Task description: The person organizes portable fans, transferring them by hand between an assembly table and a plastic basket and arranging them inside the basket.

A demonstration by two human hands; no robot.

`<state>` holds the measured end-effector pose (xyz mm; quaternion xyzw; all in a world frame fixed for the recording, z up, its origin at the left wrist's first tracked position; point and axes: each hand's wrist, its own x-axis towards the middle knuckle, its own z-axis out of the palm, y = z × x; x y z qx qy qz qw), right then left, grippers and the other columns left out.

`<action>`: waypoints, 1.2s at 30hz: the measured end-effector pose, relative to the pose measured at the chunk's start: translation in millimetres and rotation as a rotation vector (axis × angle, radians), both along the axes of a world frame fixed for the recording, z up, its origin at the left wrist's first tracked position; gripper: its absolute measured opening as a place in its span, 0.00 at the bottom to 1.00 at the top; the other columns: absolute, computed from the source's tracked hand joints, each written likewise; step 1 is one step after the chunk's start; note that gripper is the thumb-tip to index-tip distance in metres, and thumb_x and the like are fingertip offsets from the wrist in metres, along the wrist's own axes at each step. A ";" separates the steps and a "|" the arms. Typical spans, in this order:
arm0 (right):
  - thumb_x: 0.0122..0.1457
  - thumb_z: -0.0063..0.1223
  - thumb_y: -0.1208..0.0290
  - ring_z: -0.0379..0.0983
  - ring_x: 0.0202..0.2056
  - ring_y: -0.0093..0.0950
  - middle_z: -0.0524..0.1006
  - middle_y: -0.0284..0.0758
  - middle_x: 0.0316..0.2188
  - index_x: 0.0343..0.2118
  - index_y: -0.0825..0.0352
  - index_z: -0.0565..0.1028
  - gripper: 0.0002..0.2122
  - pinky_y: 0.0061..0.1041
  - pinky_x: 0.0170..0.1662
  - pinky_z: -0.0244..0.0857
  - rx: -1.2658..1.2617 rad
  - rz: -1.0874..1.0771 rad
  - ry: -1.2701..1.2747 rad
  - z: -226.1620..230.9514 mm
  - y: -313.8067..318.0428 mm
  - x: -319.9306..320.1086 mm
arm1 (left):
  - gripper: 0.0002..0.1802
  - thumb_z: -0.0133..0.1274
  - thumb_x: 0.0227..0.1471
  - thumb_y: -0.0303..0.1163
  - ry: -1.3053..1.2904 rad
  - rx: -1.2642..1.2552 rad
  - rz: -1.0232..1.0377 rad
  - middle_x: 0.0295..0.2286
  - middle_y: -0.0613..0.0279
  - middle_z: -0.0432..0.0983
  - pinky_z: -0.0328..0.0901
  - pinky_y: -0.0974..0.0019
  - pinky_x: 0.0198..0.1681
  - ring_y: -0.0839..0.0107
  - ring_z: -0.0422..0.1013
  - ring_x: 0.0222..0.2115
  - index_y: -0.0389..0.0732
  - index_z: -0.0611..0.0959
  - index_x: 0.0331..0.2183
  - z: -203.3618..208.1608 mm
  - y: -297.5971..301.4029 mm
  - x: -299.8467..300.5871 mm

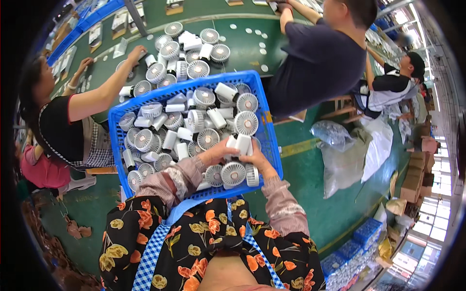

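Observation:
Directly ahead of me is a blue plastic basket (194, 81), heaped with small white handheld fans (208, 139) that have round grilles and stubby handles. Over its near right part, my left hand (218, 152) and my right hand (258, 159) come together, closed around white fan handles (243, 144). The fingers of my right hand wrap the right-hand handle; my left hand grips close beside it. Which fan heads belong to these handles is partly hidden. More fans lie just below my hands, near the basket's front rim.
Beyond the basket, a green work table (238, 36) carries another pile of fans (189, 51) and scattered white discs. A co-worker (73, 104) reaches over it at left; another person (323, 58) stands at right. Plastic sacks (344, 160) and blue crates (352, 247) occupy the floor at right.

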<state>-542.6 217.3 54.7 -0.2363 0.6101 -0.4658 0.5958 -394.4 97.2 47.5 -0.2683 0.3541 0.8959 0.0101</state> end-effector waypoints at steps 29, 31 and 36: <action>0.27 0.66 0.57 0.63 0.49 0.43 0.64 0.52 0.48 0.57 0.71 0.49 0.52 0.29 0.51 0.57 -0.514 0.705 0.998 97.6 -422.3 43.3 | 0.29 0.52 0.44 0.27 0.371 -0.179 1.032 0.41 0.60 0.67 0.66 0.57 0.43 0.63 0.67 0.41 0.43 0.62 0.50 38.1 -293.5 52.0; 0.31 0.63 0.56 0.62 0.48 0.44 0.64 0.48 0.46 0.57 0.64 0.51 0.48 0.39 0.49 0.59 -0.383 0.719 1.184 94.7 -425.7 97.2 | 0.28 0.51 0.45 0.26 0.257 -0.172 1.115 0.42 0.59 0.67 0.66 0.54 0.41 0.62 0.67 0.41 0.42 0.62 0.49 13.4 -307.7 95.7; 0.43 0.56 0.57 0.54 0.53 0.43 0.58 0.42 0.53 0.55 0.57 0.56 0.35 0.56 0.47 0.53 -0.373 0.453 1.679 49.6 -421.5 107.9 | 0.29 0.45 0.44 0.21 0.093 -0.441 1.164 0.40 0.60 0.66 0.67 0.63 0.38 0.67 0.67 0.40 0.42 0.60 0.50 2.0 -333.8 75.2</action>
